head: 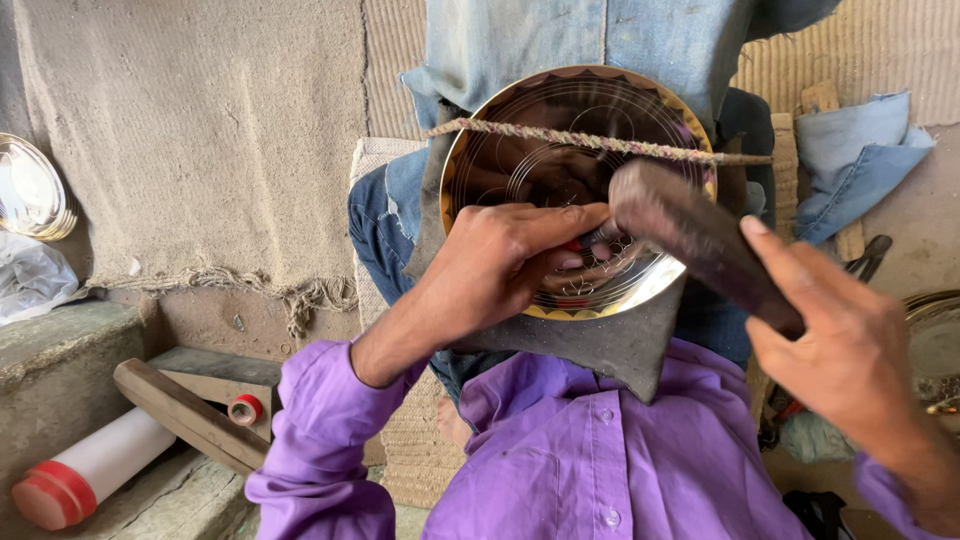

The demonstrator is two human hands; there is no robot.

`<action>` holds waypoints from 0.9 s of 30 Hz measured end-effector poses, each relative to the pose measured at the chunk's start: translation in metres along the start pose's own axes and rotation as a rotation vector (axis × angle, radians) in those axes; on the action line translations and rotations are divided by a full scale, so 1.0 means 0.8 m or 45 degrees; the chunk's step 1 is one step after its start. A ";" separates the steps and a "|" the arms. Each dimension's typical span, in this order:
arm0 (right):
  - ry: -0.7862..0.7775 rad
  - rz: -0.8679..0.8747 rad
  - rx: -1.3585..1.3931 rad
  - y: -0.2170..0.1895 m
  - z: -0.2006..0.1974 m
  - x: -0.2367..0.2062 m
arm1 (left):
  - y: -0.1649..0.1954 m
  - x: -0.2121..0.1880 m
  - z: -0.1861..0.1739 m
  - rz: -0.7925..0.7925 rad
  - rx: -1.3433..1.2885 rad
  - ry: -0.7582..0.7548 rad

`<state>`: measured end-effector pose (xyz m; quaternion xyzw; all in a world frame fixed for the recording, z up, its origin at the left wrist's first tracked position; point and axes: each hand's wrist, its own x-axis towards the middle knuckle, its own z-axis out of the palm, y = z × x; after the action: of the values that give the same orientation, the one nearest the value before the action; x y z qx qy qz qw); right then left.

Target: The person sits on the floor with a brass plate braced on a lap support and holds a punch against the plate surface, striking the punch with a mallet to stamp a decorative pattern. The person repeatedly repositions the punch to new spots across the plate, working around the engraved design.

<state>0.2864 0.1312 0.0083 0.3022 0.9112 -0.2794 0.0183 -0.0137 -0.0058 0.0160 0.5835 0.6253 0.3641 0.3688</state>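
Holding small punch tool (590,238) pinched in your left hand (500,265), tip against round brass plate (580,190); your right hand (850,350) wrapped tight around hammer (700,235), head poised just above punch. Risk: glancing blow lands on left fingertips (570,262), since they sit close to struck end. Risk: plate shifts under twisted rope (600,143), line goes astray. Plate propped on dark block (610,345) over your lap, shiny, engraved circles, scalloped rim.

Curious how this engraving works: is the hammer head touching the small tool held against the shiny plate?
Cannot tell. In the head view the hammer overlaps the tool's end, hiding any contact or gap.
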 end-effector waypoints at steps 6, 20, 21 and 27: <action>-0.332 -0.028 -0.185 -0.007 -0.049 0.054 | 0.015 -0.029 0.027 -0.165 0.046 0.459; -0.011 -0.441 -0.024 -0.049 -0.103 0.146 | 0.009 -0.044 0.067 -0.447 -0.127 0.930; -0.002 -0.438 0.003 -0.048 -0.103 0.144 | 0.009 -0.044 0.066 -0.449 -0.119 0.925; -0.370 -0.411 -0.479 -0.044 -0.094 0.140 | 0.008 -0.044 0.060 -0.461 -0.157 0.861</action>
<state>0.1851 0.2076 0.0663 0.1013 0.9711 -0.1453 0.1598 0.0335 -0.0390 0.0007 0.2876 0.7814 0.5018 0.2344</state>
